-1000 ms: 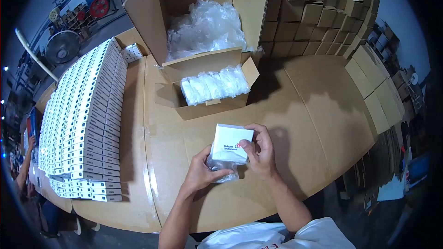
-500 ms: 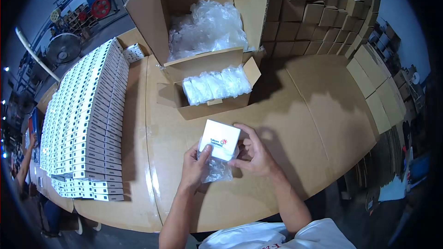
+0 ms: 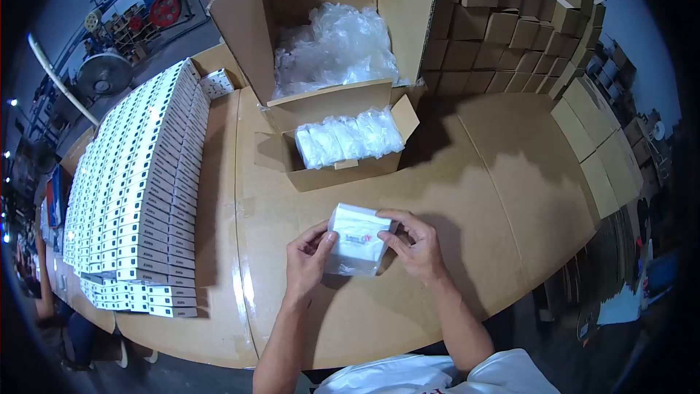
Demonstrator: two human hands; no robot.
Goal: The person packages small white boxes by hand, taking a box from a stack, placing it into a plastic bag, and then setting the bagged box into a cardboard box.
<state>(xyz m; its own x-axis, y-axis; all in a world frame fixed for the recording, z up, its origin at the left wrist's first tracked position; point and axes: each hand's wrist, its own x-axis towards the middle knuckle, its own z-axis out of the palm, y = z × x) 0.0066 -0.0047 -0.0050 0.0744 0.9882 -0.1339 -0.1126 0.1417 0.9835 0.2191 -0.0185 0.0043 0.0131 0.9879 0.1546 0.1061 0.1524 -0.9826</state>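
Between my hands is a small flat white box point(image 3: 356, 228) with red and dark print on its face, sheathed in a clear plastic bag point(image 3: 354, 266) whose lower part hangs below it. My left hand point(image 3: 309, 257) pinches the left edge, thumb on the face. At the right edge, my right hand point(image 3: 417, 245) grips the bagged box between thumb and fingers. Just beyond, a small open carton point(image 3: 335, 177) holds a row of white boxes wrapped in plastic point(image 3: 348, 138).
A large open carton point(image 3: 405, 22) of loose clear bags point(image 3: 335, 44) stands behind the small one. Stacked white boxes point(image 3: 131, 197) fill the left side. Brown cartons point(image 3: 503, 29) are piled at the back right, with more point(image 3: 594, 146) at the right edge. Another person's arm point(image 3: 45, 277) shows far left.
The white box has gone from partly out of the bag to covered by it. Both hands have shifted to its side edges. The view has moved slightly.
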